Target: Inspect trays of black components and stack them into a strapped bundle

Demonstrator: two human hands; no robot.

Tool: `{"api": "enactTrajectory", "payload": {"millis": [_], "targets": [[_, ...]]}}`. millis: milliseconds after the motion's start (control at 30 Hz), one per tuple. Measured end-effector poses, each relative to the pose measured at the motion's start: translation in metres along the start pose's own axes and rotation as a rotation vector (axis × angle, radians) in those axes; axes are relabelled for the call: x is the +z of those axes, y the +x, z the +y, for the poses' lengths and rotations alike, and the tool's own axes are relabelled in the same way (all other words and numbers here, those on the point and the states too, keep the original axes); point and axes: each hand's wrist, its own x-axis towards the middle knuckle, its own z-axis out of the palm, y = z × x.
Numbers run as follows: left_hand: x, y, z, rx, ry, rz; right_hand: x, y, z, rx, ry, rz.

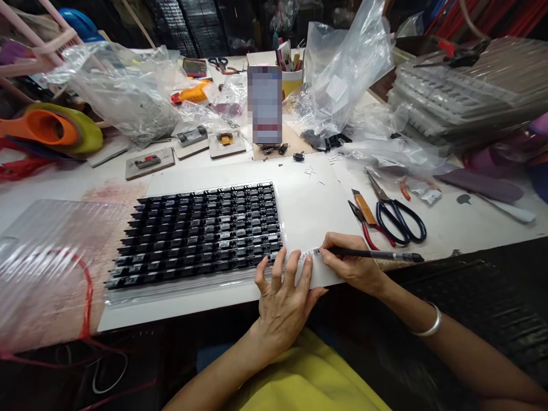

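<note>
While a pen (372, 253) writes, a tray (192, 290) holds parts (205, 234).

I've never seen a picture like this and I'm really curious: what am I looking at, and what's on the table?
There's no robot here, just a person working bare-handed. The picture comes from one camera worn on that person's head, looking forward and down. The right hand holds a slim black pen by small writing on white paper. The left hand is spread out at the near right corner of a clear plastic tray, filled with rows of small black parts. The tray lies on a white tabletop. To the right are metal scissors with dark blue handles and red-handled pliers. Further back are crumpled clear plastic bags.
</note>
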Motion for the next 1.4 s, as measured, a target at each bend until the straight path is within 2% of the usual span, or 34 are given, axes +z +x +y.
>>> {"api": "enactTrajectory", "payload": {"millis": [400, 467, 567, 633, 700, 767, 833, 900, 933, 1000, 1067, 1200, 1400], "targets": [[-0.001, 0.001, 0.0, 0.009, -0.009, -0.003, 0.001, -0.002, -0.003, 0.025, 0.01, -0.01], [-0.001, 0.001, 0.0, 0.014, -0.007, -0.013, -0.008, 0.004, -0.004, 0.076, 0.052, -0.015], [-0.002, 0.001, 0.0, 0.016, -0.028, -0.031, -0.038, 0.027, 0.003, 0.226, 0.053, -0.009], [-0.006, 0.002, -0.002, 0.003, -0.098, -0.023, -0.064, 0.048, 0.015, 0.361, -0.125, -0.041], [-0.012, 0.002, -0.006, -0.018, -0.22, 0.019, -0.086, 0.065, 0.029, 0.464, -0.494, -0.052], [-0.021, 0.002, -0.013, -0.041, -0.337, 0.09, -0.095, 0.071, 0.039, 0.47, -0.822, 0.026], [-0.033, 0.001, -0.025, -0.073, -0.377, 0.159, -0.09, 0.065, 0.041, 0.4, -0.975, 0.148], [-0.044, -0.003, -0.039, -0.116, -0.334, 0.207, -0.073, 0.049, 0.035, 0.284, -0.952, 0.208], [-0.049, -0.006, -0.048, -0.139, -0.296, 0.221, -0.062, 0.039, 0.03, 0.21, -0.866, 0.183], [-0.058, -0.012, -0.064, -0.183, -0.217, 0.237, -0.039, 0.02, 0.019, 0.064, -0.597, 0.053], [-0.064, -0.017, -0.08, -0.22, -0.149, 0.245, -0.021, 0.006, 0.011, -0.017, -0.375, -0.058], [-0.07, -0.025, -0.104, -0.26, -0.061, 0.232, -0.004, -0.001, 0.003, 0.038, -0.343, -0.08], [-0.082, -0.042, -0.134, -0.347, 0.053, 0.24, -0.003, 0.001, 0.001, 0.008, -0.43, -0.157]]}}
